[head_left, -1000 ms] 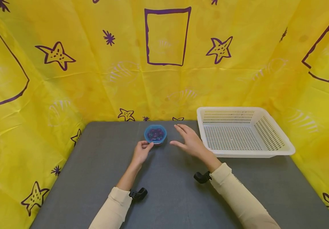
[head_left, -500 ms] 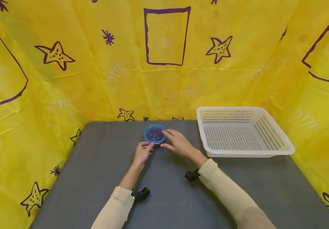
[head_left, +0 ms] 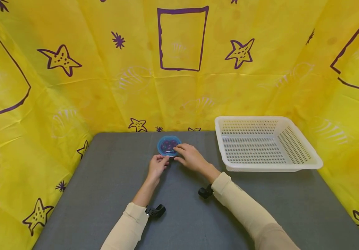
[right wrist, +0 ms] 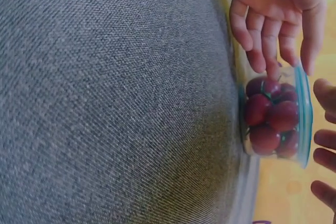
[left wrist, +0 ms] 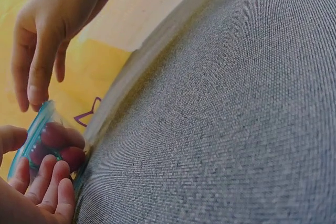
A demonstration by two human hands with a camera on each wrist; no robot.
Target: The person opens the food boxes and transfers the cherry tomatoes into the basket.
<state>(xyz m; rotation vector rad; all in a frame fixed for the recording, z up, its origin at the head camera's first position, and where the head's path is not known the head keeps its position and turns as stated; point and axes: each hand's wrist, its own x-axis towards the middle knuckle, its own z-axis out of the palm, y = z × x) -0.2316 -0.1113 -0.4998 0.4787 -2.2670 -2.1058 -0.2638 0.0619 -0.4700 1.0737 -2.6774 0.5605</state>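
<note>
A clear tub (head_left: 169, 146) with a translucent blue lid stands near the table's back edge. Through its wall in the right wrist view, several dark red round fruits (right wrist: 270, 116) with green stems show. My left hand (head_left: 156, 168) holds the tub's near side, thumb at the lid's rim and fingers against the wall. From the right, my right hand (head_left: 193, 158) reaches over the lid (right wrist: 304, 116) with relaxed, spread fingers. In the left wrist view a fingertip of the right hand (left wrist: 58, 11) is at the lid's edge; whether it presses there I cannot tell.
A white perforated basket (head_left: 268, 167) stands on the right of the grey table (head_left: 179, 208), just beyond the right hand. Yellow printed cloth (head_left: 179, 90) hangs behind the table and along both sides.
My right hand has moved left from beside the basket to the tub, its fingertips now over the lid's right edge. The left hand has shifted only slightly; the tub stays in place.
</note>
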